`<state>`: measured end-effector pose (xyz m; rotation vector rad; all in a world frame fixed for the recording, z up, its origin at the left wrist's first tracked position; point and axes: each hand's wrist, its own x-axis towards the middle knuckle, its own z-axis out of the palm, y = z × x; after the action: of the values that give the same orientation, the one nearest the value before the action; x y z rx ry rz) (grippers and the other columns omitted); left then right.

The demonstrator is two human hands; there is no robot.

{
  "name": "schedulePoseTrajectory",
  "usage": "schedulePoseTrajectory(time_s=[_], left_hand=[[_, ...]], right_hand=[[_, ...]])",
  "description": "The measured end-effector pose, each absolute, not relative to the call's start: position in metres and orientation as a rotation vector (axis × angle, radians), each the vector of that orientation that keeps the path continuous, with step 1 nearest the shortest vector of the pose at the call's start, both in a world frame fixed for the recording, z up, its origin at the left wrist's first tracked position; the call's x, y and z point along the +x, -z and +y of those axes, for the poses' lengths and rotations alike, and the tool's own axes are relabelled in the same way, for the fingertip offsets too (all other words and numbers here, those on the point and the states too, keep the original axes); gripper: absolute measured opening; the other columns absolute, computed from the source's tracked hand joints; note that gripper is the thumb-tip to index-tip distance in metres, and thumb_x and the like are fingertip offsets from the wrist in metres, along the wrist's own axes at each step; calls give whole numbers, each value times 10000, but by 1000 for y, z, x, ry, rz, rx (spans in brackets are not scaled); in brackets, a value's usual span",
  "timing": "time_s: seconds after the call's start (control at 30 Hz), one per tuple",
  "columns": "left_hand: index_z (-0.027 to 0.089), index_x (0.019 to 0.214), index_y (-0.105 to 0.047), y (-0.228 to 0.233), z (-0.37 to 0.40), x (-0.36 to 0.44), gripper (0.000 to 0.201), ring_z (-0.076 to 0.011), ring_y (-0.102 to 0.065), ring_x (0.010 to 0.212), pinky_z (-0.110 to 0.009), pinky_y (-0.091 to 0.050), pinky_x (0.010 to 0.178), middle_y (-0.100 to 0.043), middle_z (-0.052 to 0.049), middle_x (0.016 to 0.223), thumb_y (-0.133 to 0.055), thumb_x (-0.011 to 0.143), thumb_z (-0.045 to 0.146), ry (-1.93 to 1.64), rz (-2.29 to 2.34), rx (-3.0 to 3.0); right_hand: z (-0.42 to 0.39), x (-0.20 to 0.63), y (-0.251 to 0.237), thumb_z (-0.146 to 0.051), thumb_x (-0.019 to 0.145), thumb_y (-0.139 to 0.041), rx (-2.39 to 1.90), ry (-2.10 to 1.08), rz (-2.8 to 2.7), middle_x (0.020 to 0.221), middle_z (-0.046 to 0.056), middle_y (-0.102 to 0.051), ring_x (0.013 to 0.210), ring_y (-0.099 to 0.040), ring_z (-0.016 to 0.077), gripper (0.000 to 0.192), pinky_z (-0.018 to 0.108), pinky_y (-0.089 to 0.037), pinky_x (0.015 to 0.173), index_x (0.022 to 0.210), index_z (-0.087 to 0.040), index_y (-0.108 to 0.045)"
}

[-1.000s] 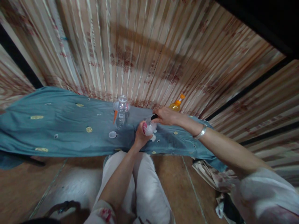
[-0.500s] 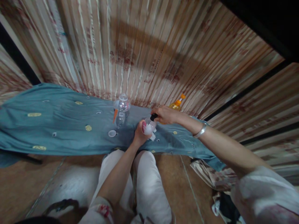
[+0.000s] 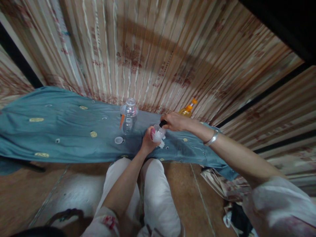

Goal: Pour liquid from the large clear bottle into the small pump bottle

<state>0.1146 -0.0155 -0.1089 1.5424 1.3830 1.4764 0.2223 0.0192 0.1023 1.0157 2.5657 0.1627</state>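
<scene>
My left hand [image 3: 148,143] is wrapped round a small clear container [image 3: 158,131] that has white, foamy-looking stuff and a pink patch on it. My right hand [image 3: 175,121], with a silver bracelet at the wrist, pinches a black piece [image 3: 163,123] at the container's top end. Whether that piece is a cap or a handle I cannot tell. Some crumpled white scraps [image 3: 162,144] lie just below the container. Behind my right hand stands a bottle of yellow liquid with an orange pump top [image 3: 188,109].
A clear open bottle [image 3: 129,115] stands left of my hands, with an orange strip [image 3: 121,121] beside it. A white round lid [image 3: 118,140] lies in front. Blue-green patterned cloth [image 3: 71,135] covers the surface, backed by a striped curtain [image 3: 138,59] and dark bars.
Both hands keep nearly the same place and hold. The black piece looks slightly more tilted at the container's top; the view has shifted a little.
</scene>
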Motion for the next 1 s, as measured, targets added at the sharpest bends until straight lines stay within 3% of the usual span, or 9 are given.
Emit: schedulePoseTrajectory(time_s=[0.2, 0.37, 0.67, 0.83, 1.0], left_hand=[[214, 1189, -403, 107, -15, 114, 766, -264, -608, 1070, -411, -506, 928, -599, -102, 1160, -722, 495, 151, -1474, 1383, 1548], [197, 1201, -389, 108, -15, 114, 778, -258, -605, 1076, -405, -499, 933, -594, -107, 1172, -721, 499, 152, -1461, 1376, 1542], [203, 1195, -393, 108, -14, 115, 774, -257, -605, 1080, -401, -496, 939, -602, -104, 1156, -721, 495, 147, -1450, 1378, 1532], [217, 1205, -386, 108, -14, 114, 785, -261, -602, 1081, -418, -494, 942, -599, -98, 1161, -721, 497, 160, -1448, 1386, 1536], [212, 1198, -396, 107, -15, 114, 786, -269, -601, 1080, -418, -499, 936, -599, -110, 1164, -727, 488, 147, -1444, 1397, 1543]], right_hand=[[17, 223, -102, -573, 921, -444, 1083, -249, 2568, 1039, 176, -709, 980, -678, 272, 550, 289, -462, 742, 1174, -109, -598], [17, 222, -101, -387, 887, -594, 1030, -241, 2556, 1017, 125, -720, 979, -678, 248, 400, 262, -450, 730, 1207, -148, -574], [19, 222, -101, -231, 856, -601, 977, -179, 2570, 1007, 93, -711, 952, -668, 220, 297, 244, -431, 709, 1145, -163, -594], [17, 219, -97, -280, 840, -639, 1009, -180, 2570, 1113, 134, -685, 1024, -654, 240, 483, 264, -453, 763, 1274, -123, -493], [15, 214, -98, -317, 902, -555, 1000, -262, 2497, 1009, 146, -710, 981, -675, 260, 315, 276, -460, 730, 1142, -116, -590]])
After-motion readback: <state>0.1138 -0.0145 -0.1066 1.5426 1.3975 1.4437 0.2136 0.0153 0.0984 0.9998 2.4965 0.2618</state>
